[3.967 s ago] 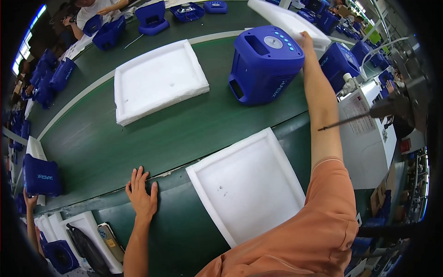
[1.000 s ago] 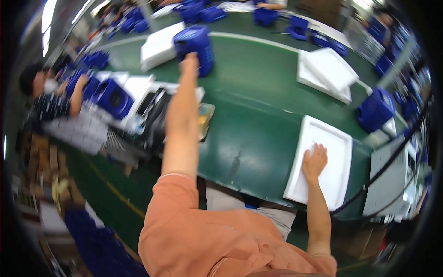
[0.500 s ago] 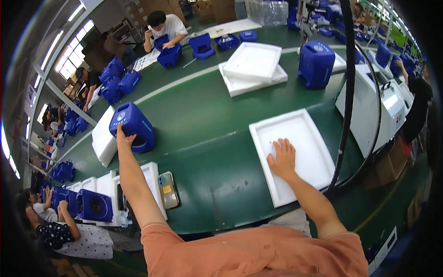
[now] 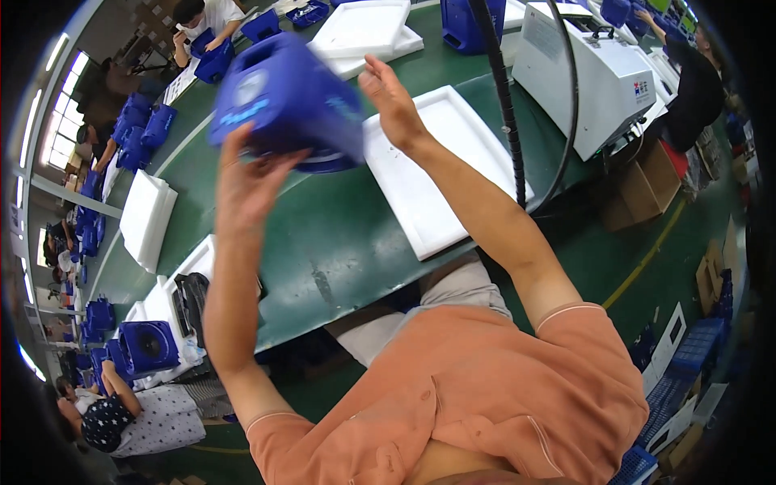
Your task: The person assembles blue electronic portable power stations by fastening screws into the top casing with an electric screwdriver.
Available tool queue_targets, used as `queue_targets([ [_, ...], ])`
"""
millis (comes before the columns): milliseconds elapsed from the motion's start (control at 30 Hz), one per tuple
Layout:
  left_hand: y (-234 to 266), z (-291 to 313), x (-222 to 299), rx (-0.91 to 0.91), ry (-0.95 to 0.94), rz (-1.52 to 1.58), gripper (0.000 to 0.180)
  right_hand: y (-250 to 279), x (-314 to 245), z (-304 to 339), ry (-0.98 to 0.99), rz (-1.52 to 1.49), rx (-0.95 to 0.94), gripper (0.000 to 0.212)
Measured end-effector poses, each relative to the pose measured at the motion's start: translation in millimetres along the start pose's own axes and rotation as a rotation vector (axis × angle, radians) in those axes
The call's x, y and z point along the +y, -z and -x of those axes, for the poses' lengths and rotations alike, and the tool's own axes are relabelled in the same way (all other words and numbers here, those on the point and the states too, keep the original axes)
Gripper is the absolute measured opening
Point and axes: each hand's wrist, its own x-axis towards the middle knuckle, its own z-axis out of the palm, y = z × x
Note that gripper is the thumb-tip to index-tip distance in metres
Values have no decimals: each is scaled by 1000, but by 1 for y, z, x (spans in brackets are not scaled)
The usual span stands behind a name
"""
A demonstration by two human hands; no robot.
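A blue box-shaped plastic device (image 4: 299, 109) with a round dial and a row of small buttons is tilted in the air over the green workbench, slightly blurred. My left hand (image 4: 250, 174) grips its near lower edge, thumb spread along the underside. To the device's right, my right hand (image 4: 394, 105) is open with straight fingers, apart from it and above the far left part of a shallow white foam tray (image 4: 453, 174). Nothing is in the right hand.
Stacked white foam trays (image 4: 364, 28) lie at the back, and a foam block (image 4: 147, 220) stands at left. Another blue device (image 4: 467, 26) is at the far edge. A black hose (image 4: 503, 105) hangs before a grey machine (image 4: 578, 81). A co-worker (image 4: 212, 32) sits across the bench.
My left hand has lifted the blue device off the bench and brought it right. My right hand has left the foam tray's middle and risen beside the device. The view has shifted.
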Motion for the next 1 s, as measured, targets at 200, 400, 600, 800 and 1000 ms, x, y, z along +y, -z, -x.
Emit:
queue_targets([
  [200,-100,-6,-168,-92,121,70,36,102,6,-22,-56,-358,-52,75],
  [400,-101,-20,-238,-146,130,57,59,157,45,-22,-431,-439,90,55],
  [600,-12,24,-177,-273,-208,-592,35,76,-87,-1,260,446,70,51],
  [800,14,-30,-158,-231,-1265,-1211,88,-15,-200,-136,538,397,154,69],
  [1000,4,-67,-182,-403,-1261,-1034,91,-15,-277,-224,439,262,385,46],
])
